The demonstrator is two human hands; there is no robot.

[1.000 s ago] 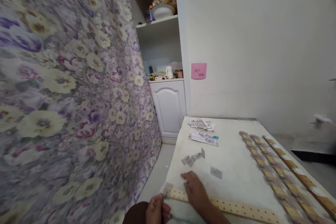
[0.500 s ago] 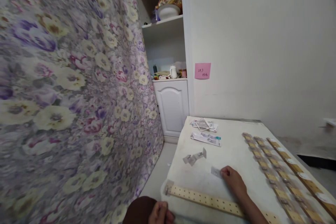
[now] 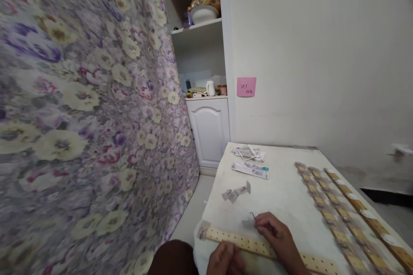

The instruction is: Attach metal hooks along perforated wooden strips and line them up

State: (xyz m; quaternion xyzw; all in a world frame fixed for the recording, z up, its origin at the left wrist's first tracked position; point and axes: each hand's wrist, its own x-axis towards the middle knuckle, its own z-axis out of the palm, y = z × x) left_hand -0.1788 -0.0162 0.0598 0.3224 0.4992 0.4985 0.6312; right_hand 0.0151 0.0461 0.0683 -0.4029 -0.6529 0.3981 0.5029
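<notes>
Between the thumb and fingers of my right hand (image 3: 274, 232) is a small clear plastic packet (image 3: 248, 224), with a thin dark curved edge or hook standing up from it. That hand is above a long pale wooden strip (image 3: 238, 240) with rows of holes, and covers part of it. My left hand (image 3: 223, 260) is at the strip's near edge, fingertips pressed together; whatever they hold, if anything, is hidden. A small clear piece (image 3: 204, 227) covers the strip's left end. Farther back lies a folded chain of similar clear packets (image 3: 236, 192).
Several packaged items (image 3: 250, 169) in printed wrappers lie toward the table's back left. Rows of wooden strips (image 3: 332, 219) with clear packets run along the right side. A flowered curtain (image 3: 97, 116) hangs at left, beside a white cabinet (image 3: 209, 131). A pink note (image 3: 246, 87) is on the wall.
My right hand has moved left and nearer with the packet, which has turned. My left hand has come up and right from beside the knee to the strip. The view has shifted slightly.
</notes>
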